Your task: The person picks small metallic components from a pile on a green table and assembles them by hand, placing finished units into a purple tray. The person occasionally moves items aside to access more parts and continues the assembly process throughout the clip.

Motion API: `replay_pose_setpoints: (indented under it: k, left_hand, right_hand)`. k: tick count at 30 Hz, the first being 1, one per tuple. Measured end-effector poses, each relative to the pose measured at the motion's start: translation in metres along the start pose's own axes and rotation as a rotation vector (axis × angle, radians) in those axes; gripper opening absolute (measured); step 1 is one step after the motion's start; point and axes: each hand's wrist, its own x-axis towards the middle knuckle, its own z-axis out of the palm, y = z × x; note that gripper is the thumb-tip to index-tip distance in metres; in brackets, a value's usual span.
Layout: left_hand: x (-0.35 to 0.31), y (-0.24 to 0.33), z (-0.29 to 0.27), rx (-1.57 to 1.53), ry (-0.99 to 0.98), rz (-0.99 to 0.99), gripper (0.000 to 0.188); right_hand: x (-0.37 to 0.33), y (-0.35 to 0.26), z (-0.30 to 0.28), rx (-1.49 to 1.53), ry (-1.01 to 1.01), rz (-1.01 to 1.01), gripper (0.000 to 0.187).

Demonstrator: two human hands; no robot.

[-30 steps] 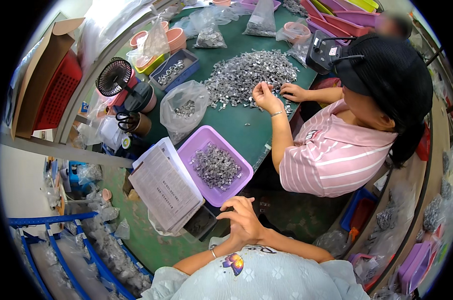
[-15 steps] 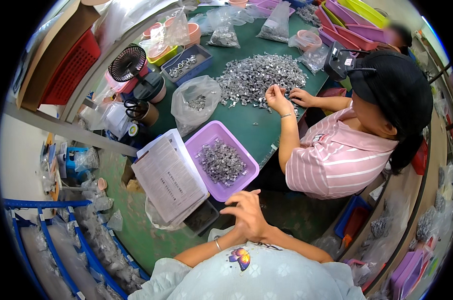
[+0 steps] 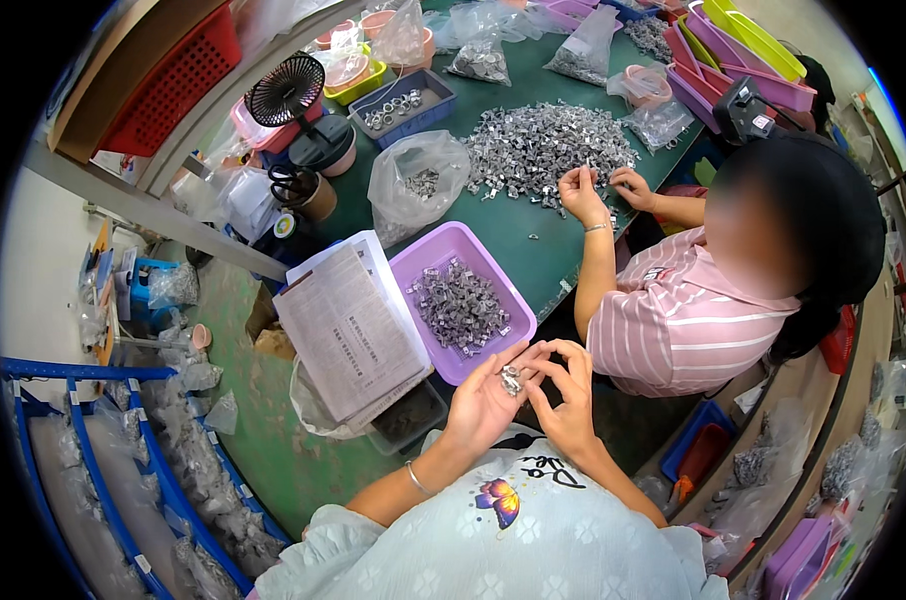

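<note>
While the left hand (image 3: 481,408) lies palm up with its fingers extended, a few small shiny metal pieces (image 3: 513,380) rest in its palm. The right hand (image 3: 570,408) is brought against it, thumb and forefinger bent close together over those pieces; whether the fingertips are gripping one cannot be told. Both hands are just in front of the near rim of a lilac plastic tub (image 3: 520,308), which holds a pile of small grey metal clips (image 3: 460,308). Left of the tub, printed paper sheets (image 3: 348,335) lie tilted, partly covering a clear plastic container (image 3: 413,420).

Beyond, on the green desk (image 3: 513,262), a large heap of similar clips (image 3: 548,150) spreads out, with a co-worker (image 3: 673,330) in a pink striped top seated at its right, both hands at the heap's edge. Left of the heap stand an open clear plastic bag (image 3: 393,200) with some metal parts inside and a blue-grey bin (image 3: 435,113) containing metal rings (image 3: 393,110). Farther left are a small black fan (image 3: 286,90) and black-handled scissors (image 3: 295,184).
</note>
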Motion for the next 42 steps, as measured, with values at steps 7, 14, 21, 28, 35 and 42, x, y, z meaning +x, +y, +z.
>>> replay_pose_setpoints:
  k: [7, 14, 21, 28, 35, 42]
  left_hand:
    - [-0.008, 0.012, 0.023, 0.068, -0.072, -0.012, 0.05]
    - [-0.018, 0.019, 0.034, 0.26, -0.14, -0.006, 0.056]
    - [-0.018, 0.021, 0.042, 0.267, -0.134, -0.009, 0.051]
    - [-0.024, 0.017, 0.038, 0.489, 0.044, 0.136, 0.031]
    - [-0.026, 0.029, 0.055, 0.974, -0.121, 0.307, 0.017]
    - [-0.03, 0.029, 0.06, 0.992, -0.163, 0.358, 0.016]
  right_hand:
    - [0.012, -0.016, -0.004, -0.082, -0.057, -0.042, 0.023]
    - [0.022, -0.023, -0.011, 0.045, -0.051, -0.027, 0.016]
    - [0.02, -0.026, -0.011, 0.201, -0.004, 0.092, 0.01]
    - [0.018, -0.022, -0.018, 0.616, 0.027, 0.251, 0.01]
    - [0.016, -0.033, -0.028, 0.869, -0.096, 0.377, 0.009]
    - [0.017, -0.043, -0.035, 0.946, -0.12, 0.396, 0.014]
